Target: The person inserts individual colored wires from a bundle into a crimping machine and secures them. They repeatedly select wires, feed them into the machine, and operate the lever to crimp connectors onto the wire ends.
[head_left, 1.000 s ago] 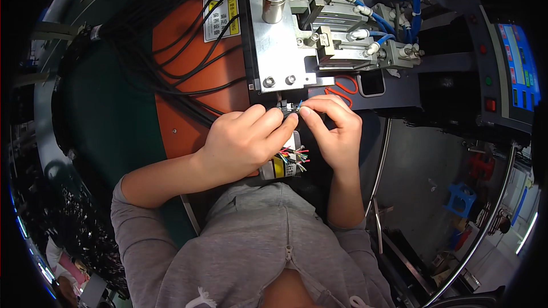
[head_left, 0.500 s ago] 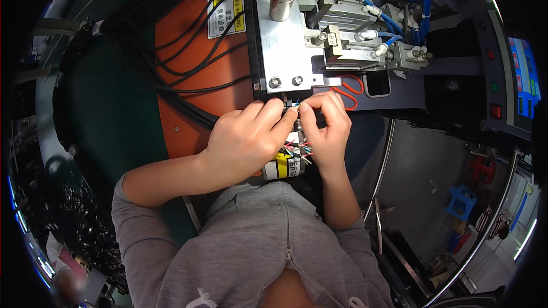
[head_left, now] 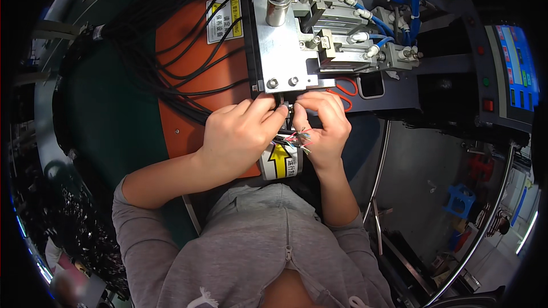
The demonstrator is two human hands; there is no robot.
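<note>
Close under the machine's front metal plate (head_left: 282, 60), the fingertips of both hands meet around something small and dark that I cannot make out. My left hand (head_left: 237, 131) is closed, thumb and forefinger pinched there, and black cables (head_left: 197, 114) run in beneath it from the left. My right hand (head_left: 326, 128) pinches from the other side, its fingers curled. Below the fingertips, several thin coloured wire ends (head_left: 299, 137) fan out beside my right thumb. Under them sits a white rounded part with a yellow arrow label (head_left: 278, 162).
Pneumatic cylinders (head_left: 348, 51) with blue hoses stand behind the plate. Red-handled scissors (head_left: 347, 94) lie right of the plate, near a rectangular recess (head_left: 372, 85). An orange panel (head_left: 185, 117) is at left; a screen (head_left: 518, 68) and red button (head_left: 488, 105) at far right.
The coloured wire ends now sit higher and further right, against my right thumb. Thin wires that showed between my fingertips are hidden now. The view has shifted slightly.
</note>
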